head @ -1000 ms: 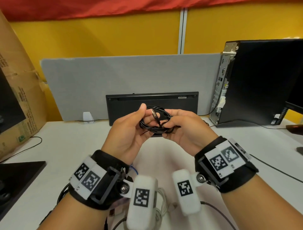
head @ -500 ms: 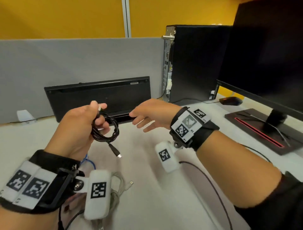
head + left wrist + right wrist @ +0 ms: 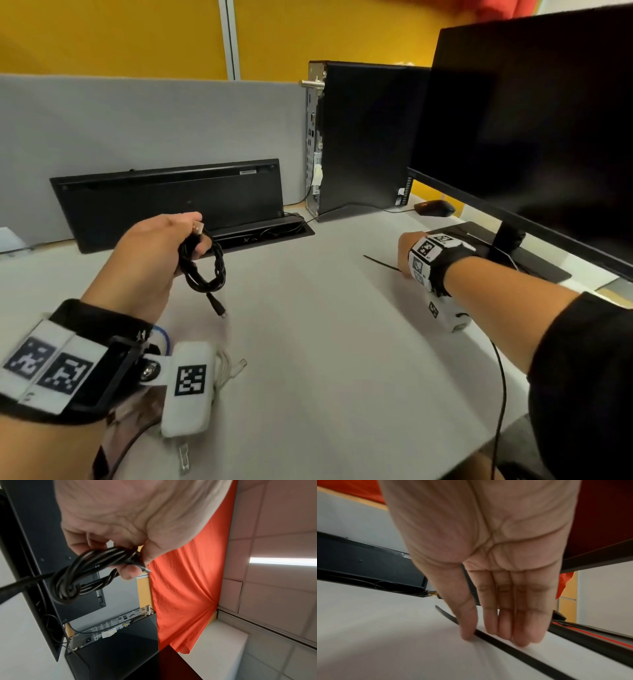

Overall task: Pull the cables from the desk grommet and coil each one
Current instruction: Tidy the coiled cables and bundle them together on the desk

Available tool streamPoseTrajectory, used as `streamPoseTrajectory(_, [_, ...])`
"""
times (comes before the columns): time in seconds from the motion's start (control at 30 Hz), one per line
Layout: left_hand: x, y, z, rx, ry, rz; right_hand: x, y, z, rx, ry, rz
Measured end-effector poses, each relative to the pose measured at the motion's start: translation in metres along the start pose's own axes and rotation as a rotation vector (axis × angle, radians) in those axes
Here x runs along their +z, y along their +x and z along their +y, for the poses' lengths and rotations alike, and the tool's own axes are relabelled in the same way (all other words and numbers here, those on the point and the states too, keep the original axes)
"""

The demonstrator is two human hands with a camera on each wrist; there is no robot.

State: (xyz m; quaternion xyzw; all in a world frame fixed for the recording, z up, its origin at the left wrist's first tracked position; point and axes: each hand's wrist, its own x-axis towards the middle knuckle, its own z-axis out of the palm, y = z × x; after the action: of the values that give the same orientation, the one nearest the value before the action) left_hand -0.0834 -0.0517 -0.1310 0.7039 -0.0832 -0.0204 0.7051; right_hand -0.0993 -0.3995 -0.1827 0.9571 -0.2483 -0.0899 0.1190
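Note:
My left hand [image 3: 191, 240] grips a coiled black cable [image 3: 202, 263] above the white desk [image 3: 325, 342]; one plug pokes up past the thumb and the other end dangles below. The left wrist view shows the coil [image 3: 82, 574] wound tight, with my left hand's [image 3: 137, 566] fingers curled round it. Behind it the desk grommet [image 3: 263, 233] lies with its black lid [image 3: 171, 202] raised and cables inside. My right hand [image 3: 489, 635] reaches down to the desk on the right, fingers straight, thumb and fingertips either side of a thin black strip [image 3: 505, 646]. In the head view the strip [image 3: 380, 263] juts left of that hand [image 3: 403, 255].
A black PC tower [image 3: 359, 137] stands at the back, and a large monitor [image 3: 531, 120] with its base [image 3: 537, 263] fills the right. A mouse [image 3: 433, 208] sits between them. A white cable bundle [image 3: 227, 368] lies by my left wrist. A grey partition [image 3: 137, 120] closes the back.
My right hand has let go of the coil, swung right and come down onto the desk at the black strip. The left hand keeps the coil. The view has turned right.

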Motion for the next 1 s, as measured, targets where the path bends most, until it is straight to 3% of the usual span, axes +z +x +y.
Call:
streamPoseTrajectory(0.2, [-0.009,-0.008,-0.007,0.074,0.102,-0.025,-0.011,-0.014,-0.012,-0.042,0.022,0.007])
streamPoseTrajectory(0.37, [-0.016,-0.004,-0.006,0.080,0.012,0.065,-0.055,-0.038,-0.059,-0.400,0.669,0.188])
streamPoseTrajectory(0.47, [-0.021,-0.001,-0.006,0.094,-0.090,0.183,-0.077,-0.060,-0.094,-0.570,0.869,0.294])
streamPoseTrajectory(0.57, [-0.024,0.002,-0.004,0.123,-0.214,0.268,-0.089,-0.072,-0.122,-0.628,1.002,0.245])
streamPoseTrajectory(0.7, [-0.027,0.004,-0.002,0.153,-0.279,0.274,-0.094,-0.077,-0.145,-0.648,1.136,0.155])
streamPoseTrajectory(0.9, [-0.025,0.008,-0.011,0.137,-0.262,0.109,-0.100,-0.078,-0.177,-0.656,1.343,0.105])
streamPoseTrajectory(1.0, [-0.021,0.011,-0.015,0.044,-0.361,0.123,-0.103,-0.081,-0.195,-0.702,1.419,0.150])
